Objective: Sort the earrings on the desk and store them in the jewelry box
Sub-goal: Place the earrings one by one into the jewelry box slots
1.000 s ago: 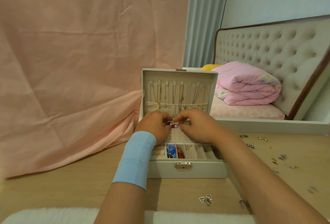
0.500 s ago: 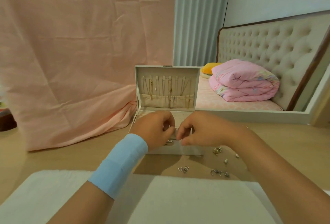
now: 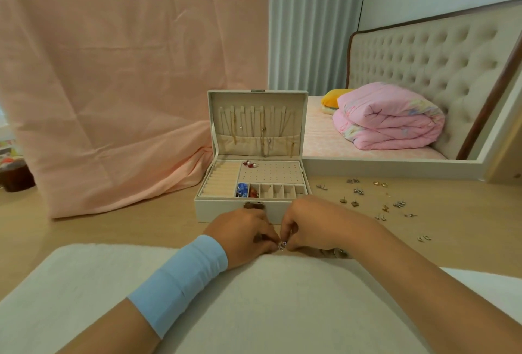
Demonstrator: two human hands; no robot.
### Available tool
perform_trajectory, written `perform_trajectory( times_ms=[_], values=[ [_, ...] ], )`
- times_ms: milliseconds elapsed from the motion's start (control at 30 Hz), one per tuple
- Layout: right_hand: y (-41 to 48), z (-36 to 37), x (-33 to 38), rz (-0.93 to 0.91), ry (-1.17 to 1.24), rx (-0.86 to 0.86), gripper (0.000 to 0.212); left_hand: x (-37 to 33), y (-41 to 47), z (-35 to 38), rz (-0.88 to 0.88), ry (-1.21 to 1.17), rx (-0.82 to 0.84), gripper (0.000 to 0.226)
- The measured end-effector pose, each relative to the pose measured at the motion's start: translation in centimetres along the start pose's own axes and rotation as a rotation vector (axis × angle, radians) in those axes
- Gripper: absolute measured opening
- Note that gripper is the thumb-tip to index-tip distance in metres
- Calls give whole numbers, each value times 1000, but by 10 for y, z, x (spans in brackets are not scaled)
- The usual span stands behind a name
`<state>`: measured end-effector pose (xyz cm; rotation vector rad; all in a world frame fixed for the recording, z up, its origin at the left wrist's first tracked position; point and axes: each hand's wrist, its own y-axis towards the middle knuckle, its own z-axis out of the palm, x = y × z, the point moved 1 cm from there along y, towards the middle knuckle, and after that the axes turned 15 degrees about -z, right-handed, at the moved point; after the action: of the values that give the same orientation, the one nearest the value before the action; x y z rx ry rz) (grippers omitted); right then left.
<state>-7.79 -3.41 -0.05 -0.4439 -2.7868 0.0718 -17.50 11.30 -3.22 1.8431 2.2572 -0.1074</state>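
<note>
Pinching a tiny earring [image 3: 282, 245], fingers [image 3: 292, 233] of left hand [image 3: 243, 236] & right hand [image 3: 313, 226] hide most of it; its axis unreadable. Jewelry box [image 3: 220, 209] open at 12 o'clock, long axis L-R.

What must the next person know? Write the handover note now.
Left hand and right hand: both pinch one small earring at the edge of the white cloth, in front of the open jewelry box.
Done: red and pearl earrings on the stud panel; a blue piece and a red piece in front compartments.
Left: the held one, plus loose earrings scattered on the desk right of the box.
</note>
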Motion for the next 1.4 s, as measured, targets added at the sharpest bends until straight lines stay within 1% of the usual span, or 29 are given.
perform_trajectory(
  times_ms=[67, 133, 267, 367, 433, 533, 633, 700, 767, 833, 867, 967, 1067, 1200, 1333, 1400],
  values=[
    [0, 1, -3, 21, 39, 0, 2, 1, 1, 0, -15, -32, 14, 20],
    [0, 1, -6, 51, 81, 34, 0, 0, 1, 0, -33, -55, 27, 17],
    [-2, 2, -10, 100, 154, 91, 4, -1, 4, 2, -69, -120, 82, 11],
    [-2, 1, -9, 114, 158, 64, 12, -1, 4, 3, -84, -161, 114, 6],
    [-2, 0, -6, 108, 157, 45, 10, -1, 2, 2, -88, -190, 110, 4],
    [-5, -1, -1, 69, 117, 34, 3, 1, 1, -5, -88, -240, 77, 5],
    [-8, -5, 5, 27, 129, 19, 2, 7, 7, -23, -89, -387, -65, 11],
    [-8, -12, 6, 15, 170, -70, 6, 13, 15, -37, -114, -455, -177, 12],
    [-5, -22, 4, 15, 268, -217, 13, 18, 28, -47, -148, -459, -230, 11],
    [0, -33, 1, 22, 331, -361, 16, 21, 41, -49, -163, -470, -208, 12],
    [3, -38, 0, 21, 322, -420, 16, 22, 47, -47, -169, -460, -186, 12],
    [15, -49, -3, 17, 246, -515, 17, 24, 58, -39, -191, -392, -148, 9],
    [28, -54, -6, 24, 233, -506, 19, 30, 62, -32, -175, -374, -173, 10],
    [45, -56, -8, 11, 168, -484, 25, 35, 62, -32, -124, -383, -178, 20],
    [56, -50, -6, -1, 165, -407, 19, 45, 63, -37, -173, -338, -249, 22],
    [57, -48, -7, -13, 157, -374, 20, 50, 64, -36, -182, -325, -250, 20]
  ],
)
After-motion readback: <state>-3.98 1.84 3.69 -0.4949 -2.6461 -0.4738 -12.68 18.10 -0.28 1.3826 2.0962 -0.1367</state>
